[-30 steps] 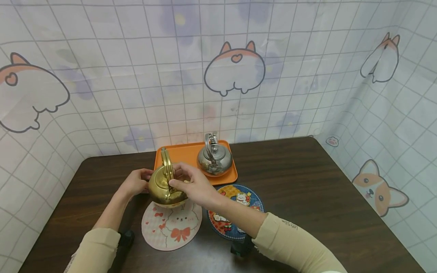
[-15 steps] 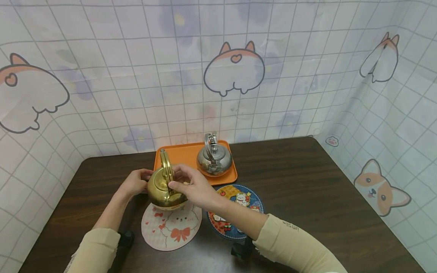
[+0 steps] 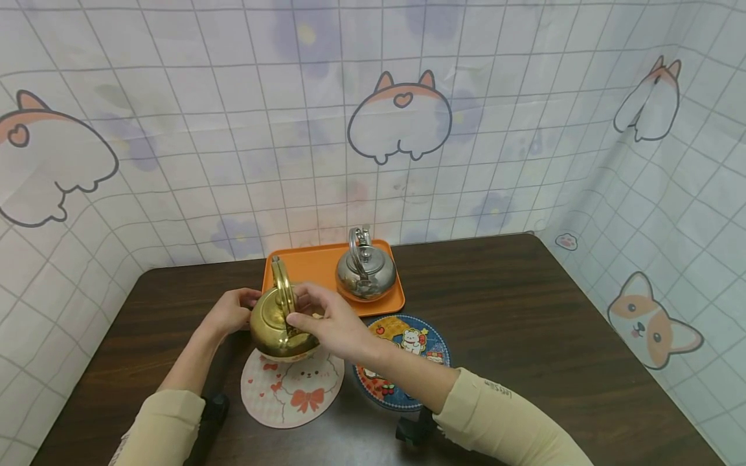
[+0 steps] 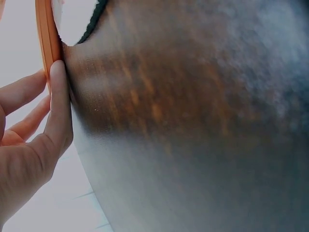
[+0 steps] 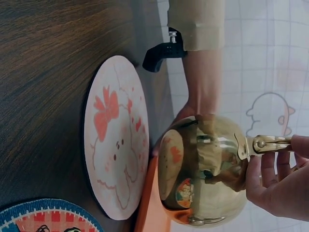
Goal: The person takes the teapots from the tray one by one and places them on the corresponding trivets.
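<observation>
In the head view a gold kettle [image 3: 278, 323] is at the orange tray's [image 3: 315, 259] front left corner, overlapping the round pink mat [image 3: 303, 395]. My right hand [image 3: 329, 320] grips its upright handle from the right; the right wrist view shows the fingers [image 5: 270, 169] curled at the handle's base and the kettle [image 5: 217, 169] over the tray's edge. My left hand [image 3: 230, 314] is left of the kettle, partly hidden behind it. In the left wrist view that hand [image 4: 36, 135] pinches the tray's orange rim [image 4: 47, 38] between thumb and fingers.
A silver kettle [image 3: 366, 272] stands on the tray's right part. A round blue patterned mat [image 3: 402, 395] lies right of the pink one, partly under my right forearm. Dark wooden table surface [image 3: 513, 310] extends to the right, and a patterned wall covering [image 3: 280, 162] rises behind.
The gold kettle and my right hand have shifted slightly toward the table's front and left. My left hand has stayed at the tray's edge.
</observation>
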`<action>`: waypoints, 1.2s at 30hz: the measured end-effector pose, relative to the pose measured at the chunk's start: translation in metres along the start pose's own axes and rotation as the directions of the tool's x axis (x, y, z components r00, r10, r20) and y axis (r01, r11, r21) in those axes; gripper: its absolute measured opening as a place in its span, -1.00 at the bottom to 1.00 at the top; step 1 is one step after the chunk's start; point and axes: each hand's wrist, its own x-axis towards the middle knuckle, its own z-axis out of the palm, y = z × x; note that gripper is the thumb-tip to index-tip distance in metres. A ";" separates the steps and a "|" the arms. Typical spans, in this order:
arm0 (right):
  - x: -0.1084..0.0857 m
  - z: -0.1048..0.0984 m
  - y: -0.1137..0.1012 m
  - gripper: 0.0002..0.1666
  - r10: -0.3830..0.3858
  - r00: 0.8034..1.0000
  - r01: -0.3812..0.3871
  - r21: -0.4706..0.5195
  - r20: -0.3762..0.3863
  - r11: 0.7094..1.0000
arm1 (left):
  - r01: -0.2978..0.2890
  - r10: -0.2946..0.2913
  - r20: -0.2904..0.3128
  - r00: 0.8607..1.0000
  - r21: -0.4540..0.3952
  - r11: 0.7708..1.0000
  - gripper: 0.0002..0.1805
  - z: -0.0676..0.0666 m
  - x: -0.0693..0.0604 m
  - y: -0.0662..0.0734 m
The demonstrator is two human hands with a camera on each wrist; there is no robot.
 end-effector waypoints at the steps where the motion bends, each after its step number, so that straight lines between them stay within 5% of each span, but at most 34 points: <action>1: 0.000 0.000 0.000 -0.72 -0.003 1.000 0.003 0.000 0.003 1.000 | 0.001 -0.001 -0.002 1.000 0.002 1.000 -0.35 0.000 0.000 0.000; 36: -0.011 0.001 0.002 -0.78 -0.039 0.999 0.039 0.000 0.037 0.999 | 0.019 -0.019 -0.002 1.000 -0.035 0.999 -0.38 0.001 0.000 0.001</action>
